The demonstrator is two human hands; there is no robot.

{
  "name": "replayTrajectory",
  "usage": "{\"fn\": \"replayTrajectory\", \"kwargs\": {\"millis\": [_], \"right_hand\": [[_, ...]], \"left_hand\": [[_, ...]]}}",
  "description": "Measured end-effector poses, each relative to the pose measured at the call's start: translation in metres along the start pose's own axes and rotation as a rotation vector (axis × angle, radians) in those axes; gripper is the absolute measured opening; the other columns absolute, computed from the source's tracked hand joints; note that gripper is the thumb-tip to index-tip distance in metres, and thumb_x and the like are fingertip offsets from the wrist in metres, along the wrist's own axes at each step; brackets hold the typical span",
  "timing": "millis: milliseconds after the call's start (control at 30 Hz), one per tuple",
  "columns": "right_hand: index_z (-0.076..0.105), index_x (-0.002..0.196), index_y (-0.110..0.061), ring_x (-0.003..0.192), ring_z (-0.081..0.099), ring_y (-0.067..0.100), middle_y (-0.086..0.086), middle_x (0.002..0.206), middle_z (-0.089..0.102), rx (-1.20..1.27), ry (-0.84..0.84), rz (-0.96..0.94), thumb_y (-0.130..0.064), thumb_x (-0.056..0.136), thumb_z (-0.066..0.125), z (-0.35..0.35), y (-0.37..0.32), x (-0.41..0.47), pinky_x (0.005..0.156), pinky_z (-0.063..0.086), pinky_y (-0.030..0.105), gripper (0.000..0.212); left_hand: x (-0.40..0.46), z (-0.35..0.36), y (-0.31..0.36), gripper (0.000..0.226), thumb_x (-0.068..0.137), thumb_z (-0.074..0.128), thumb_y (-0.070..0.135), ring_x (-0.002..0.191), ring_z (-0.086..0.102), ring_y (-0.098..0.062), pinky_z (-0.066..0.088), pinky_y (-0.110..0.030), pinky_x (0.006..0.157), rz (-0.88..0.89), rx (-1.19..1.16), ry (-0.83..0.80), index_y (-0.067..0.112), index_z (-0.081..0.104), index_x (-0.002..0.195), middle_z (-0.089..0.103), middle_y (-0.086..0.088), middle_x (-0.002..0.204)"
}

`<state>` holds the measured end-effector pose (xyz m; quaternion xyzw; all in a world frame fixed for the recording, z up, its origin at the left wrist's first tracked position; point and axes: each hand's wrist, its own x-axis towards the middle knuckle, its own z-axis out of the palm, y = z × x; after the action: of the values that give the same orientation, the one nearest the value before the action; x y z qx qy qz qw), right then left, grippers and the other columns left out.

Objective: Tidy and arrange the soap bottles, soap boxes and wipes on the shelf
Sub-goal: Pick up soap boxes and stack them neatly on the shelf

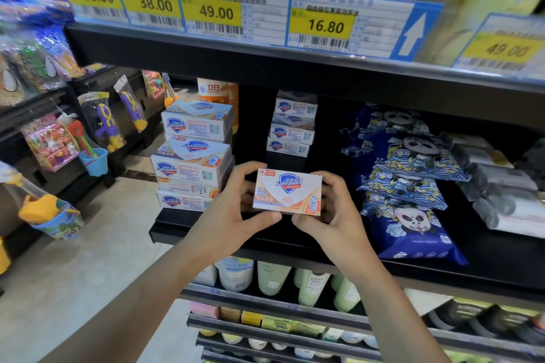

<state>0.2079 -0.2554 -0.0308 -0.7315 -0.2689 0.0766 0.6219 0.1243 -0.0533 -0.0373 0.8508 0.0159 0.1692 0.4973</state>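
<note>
A white and orange Safeguard soap box point(287, 191) is held upright over the front of the black shelf point(295, 242). My left hand point(236, 203) grips its left end and my right hand point(330, 209) grips its right end, thumbs under the bottom edge. A tall stack of soap boxes point(191, 153) stands at the shelf's left end. A smaller stack of soap boxes point(292, 127) sits farther back. An orange soap bottle point(216, 91) stands behind the left stack. Blue panda wipes packs point(404, 183) lie overlapping to the right.
Grey and white wipes packs point(498, 183) lie at the far right. Price tags point(216, 12) hang on the shelf edge above. Pale green bottles point(312, 286) stand on the shelf below. Hanging toys point(106, 121) fill the rack to the left, across the floor.
</note>
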Motion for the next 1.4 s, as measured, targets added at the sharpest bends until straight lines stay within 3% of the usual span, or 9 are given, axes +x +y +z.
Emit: {"fn": "replayTrajectory", "kwargs": {"millis": [100, 267, 467, 600, 767, 867, 1000, 1400], "right_hand": [[0.049, 0.135, -0.042, 0.110, 0.064, 0.012, -0.016, 0.127, 0.066, -0.010, 0.010, -0.015, -0.002, 0.085, 0.080, 0.001, 0.001, 0.000, 0.094, 0.056, 0.039, 0.071], [0.036, 0.144, -0.060, 0.115, 0.062, 0.010, -0.005, 0.141, 0.055, -0.081, -0.027, -0.023, -0.006, 0.085, 0.080, 0.001, 0.005, 0.002, 0.090, 0.053, 0.024, 0.092], [0.028, 0.155, -0.051, 0.117, 0.062, 0.010, -0.024, 0.144, 0.051, -0.044, -0.014, -0.026, -0.006, 0.085, 0.081, 0.001, 0.004, 0.001, 0.092, 0.055, 0.031, 0.100], [0.019, 0.156, -0.054, 0.118, 0.062, 0.012, -0.024, 0.149, 0.045, -0.051, -0.027, -0.051, -0.002, 0.082, 0.082, 0.000, 0.004, 0.001, 0.089, 0.055, 0.033, 0.111], [0.029, 0.149, -0.060, 0.115, 0.063, 0.013, -0.024, 0.142, 0.049, -0.051, -0.006, -0.082, -0.003, 0.087, 0.081, 0.002, 0.004, 0.001, 0.092, 0.058, 0.032, 0.099], [0.039, 0.146, -0.057, 0.115, 0.064, 0.015, -0.011, 0.141, 0.052, -0.077, 0.027, -0.116, -0.004, 0.089, 0.079, 0.006, 0.007, 0.001, 0.093, 0.058, 0.032, 0.087], [0.057, 0.136, -0.049, 0.114, 0.065, 0.014, -0.015, 0.131, 0.054, -0.095, 0.056, -0.149, 0.001, 0.090, 0.076, 0.006, 0.009, 0.002, 0.090, 0.059, 0.038, 0.071], [0.063, 0.130, -0.047, 0.111, 0.068, 0.018, -0.013, 0.129, 0.060, 0.002, 0.061, -0.108, -0.003, 0.091, 0.076, 0.006, 0.006, 0.002, 0.094, 0.059, 0.046, 0.060]], "left_hand": [[0.000, -0.001, 0.000, 0.074, 0.091, 0.081, 0.024, 0.118, 0.067, -0.008, 0.053, -0.021, 0.099, -0.006, -0.025, -0.010, 0.051, 0.033, 0.142, 0.073, 0.012, 0.123], [0.000, -0.001, 0.003, 0.071, 0.086, 0.077, 0.040, 0.117, 0.068, -0.008, 0.054, -0.033, 0.103, -0.029, -0.067, -0.007, 0.047, 0.035, 0.144, 0.073, 0.015, 0.124], [-0.001, -0.002, 0.004, 0.072, 0.088, 0.074, 0.039, 0.119, 0.068, -0.007, 0.053, -0.038, 0.107, -0.065, -0.088, -0.002, 0.038, 0.036, 0.149, 0.074, 0.017, 0.124], [-0.001, -0.002, 0.006, 0.070, 0.088, 0.073, 0.042, 0.118, 0.069, -0.005, 0.054, -0.035, 0.105, -0.087, -0.101, 0.001, 0.038, 0.037, 0.148, 0.073, 0.020, 0.124], [-0.002, -0.002, 0.009, 0.072, 0.088, 0.070, 0.051, 0.117, 0.068, -0.003, 0.054, -0.035, 0.105, -0.093, -0.088, -0.005, 0.038, 0.037, 0.150, 0.072, 0.024, 0.124], [-0.003, -0.002, 0.010, 0.072, 0.089, 0.068, 0.054, 0.118, 0.067, -0.003, 0.054, -0.037, 0.105, -0.094, -0.090, 0.001, 0.036, 0.037, 0.152, 0.071, 0.025, 0.125], [-0.003, -0.003, 0.012, 0.070, 0.089, 0.066, 0.056, 0.116, 0.068, -0.001, 0.055, -0.034, 0.103, -0.097, -0.078, 0.002, 0.039, 0.037, 0.151, 0.072, 0.027, 0.122], [-0.003, -0.002, 0.013, 0.068, 0.088, 0.065, 0.061, 0.115, 0.068, -0.001, 0.054, -0.033, 0.103, -0.101, -0.076, 0.011, 0.046, 0.038, 0.148, 0.073, 0.025, 0.119]]}}
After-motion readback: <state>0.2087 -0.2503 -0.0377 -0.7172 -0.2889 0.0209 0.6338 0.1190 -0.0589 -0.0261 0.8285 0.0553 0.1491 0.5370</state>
